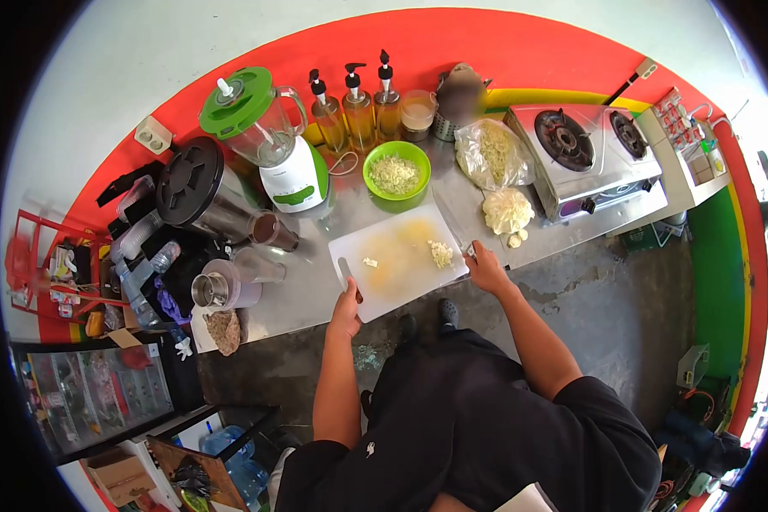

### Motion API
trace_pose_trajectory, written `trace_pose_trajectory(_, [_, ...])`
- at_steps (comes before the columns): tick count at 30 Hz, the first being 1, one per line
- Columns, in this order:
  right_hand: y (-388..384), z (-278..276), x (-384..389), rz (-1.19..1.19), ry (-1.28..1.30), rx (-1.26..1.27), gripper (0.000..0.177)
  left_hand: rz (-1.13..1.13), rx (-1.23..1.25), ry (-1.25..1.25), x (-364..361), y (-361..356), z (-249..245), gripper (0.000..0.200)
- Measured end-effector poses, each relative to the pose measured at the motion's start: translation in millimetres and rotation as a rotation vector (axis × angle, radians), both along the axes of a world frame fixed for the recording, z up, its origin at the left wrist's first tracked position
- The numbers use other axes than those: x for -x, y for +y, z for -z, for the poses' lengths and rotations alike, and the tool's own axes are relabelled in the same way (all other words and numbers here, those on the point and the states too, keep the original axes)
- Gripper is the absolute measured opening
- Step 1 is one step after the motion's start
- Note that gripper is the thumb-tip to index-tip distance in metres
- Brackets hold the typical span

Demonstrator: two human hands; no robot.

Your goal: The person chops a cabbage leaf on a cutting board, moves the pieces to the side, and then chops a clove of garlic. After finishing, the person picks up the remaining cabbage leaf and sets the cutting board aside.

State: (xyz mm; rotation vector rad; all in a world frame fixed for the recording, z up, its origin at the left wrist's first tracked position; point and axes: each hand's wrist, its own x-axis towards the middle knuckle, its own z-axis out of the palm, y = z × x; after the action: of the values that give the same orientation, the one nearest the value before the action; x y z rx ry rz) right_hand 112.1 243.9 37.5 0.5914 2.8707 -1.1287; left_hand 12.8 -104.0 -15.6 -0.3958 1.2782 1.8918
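Note:
A white cutting board lies tilted at the counter's front edge, with yellowish stains on it. A small heap of chopped pale pieces, looking like garlic, sits near its right end, and a few bits lie at the left. My left hand grips the board's near left corner beside the handle slot. My right hand is closed round the handle of a knife, whose blade runs along the board's right edge. Behind the board stands a green bowl holding more chopped pale pieces.
Right of the board are a pale bulb-like heap, a plastic bag and a two-burner gas stove. A blender, several pump bottles and a lidded steel container stand behind and left. Cups are at the left.

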Motion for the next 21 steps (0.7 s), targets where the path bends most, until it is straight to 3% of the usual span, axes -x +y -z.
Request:
trace_pose_trajectory(3, [2.1, 4.8, -5.7, -0.032, 0.082, 0.047, 0.029, -0.09, -0.018, -0.006, -15.6, -0.6, -1.1, 0.065])
trace_pose_trajectory(6, [-19.9, -40.7, -9.7, -0.068, 0.023, 0.021, 0.029, -0.201, -0.116, -0.017, -27.3, -6.8, -4.9, 0.064])
trace_pose_trajectory(15, [-59.5, -57.7, -5.2, -0.186, 0.047, 0.037, 0.029, -0.231, -0.131, 0.075, -41.1, -51.1, -33.4, 0.059])
trace_pose_trajectory(21, [-63.0, -75.5, 3.8, -0.203, 0.108, 0.054, 0.028, -0.297, -0.211, 0.17, -42.9, -45.9, -55.2, 0.035])
